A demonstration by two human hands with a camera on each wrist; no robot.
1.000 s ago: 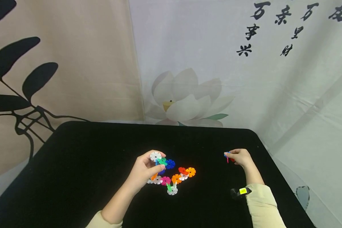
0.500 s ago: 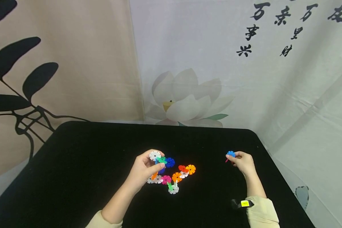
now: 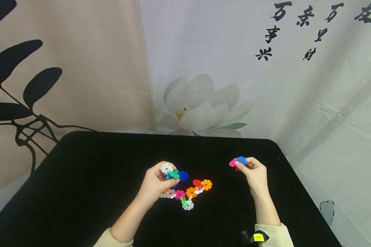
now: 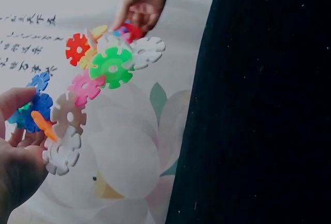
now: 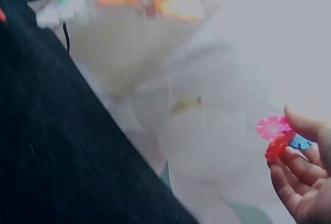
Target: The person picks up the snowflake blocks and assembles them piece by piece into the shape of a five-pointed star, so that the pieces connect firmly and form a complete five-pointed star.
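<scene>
In the head view my left hand [image 3: 154,183] pinches one end of a chain of interlocked plastic snowflake discs [image 3: 180,195] in white, green, blue, pink, orange and red. The rest of the chain extends to the right from the fingers; the left wrist view shows its notched green disc [image 4: 112,68] close up. Apart from it, to the right, my right hand [image 3: 257,175] holds a small joined cluster of snowflake discs [image 3: 242,160] between thumb and fingers. Its pink disc [image 5: 273,127], red disc [image 5: 278,148] and partly hidden blue disc [image 5: 300,142] show in the right wrist view.
A black-covered table [image 3: 96,206] lies beneath both hands. Behind it hangs a cloth backdrop [image 3: 204,41] with a printed lotus, leaves and dark characters. A black strap with a yellow label [image 3: 258,237] sits at the right wrist.
My right hand has moved left toward the chain and turned its cluster, so the pink and blue discs now face the head camera. The left hand and its chain have barely shifted.
</scene>
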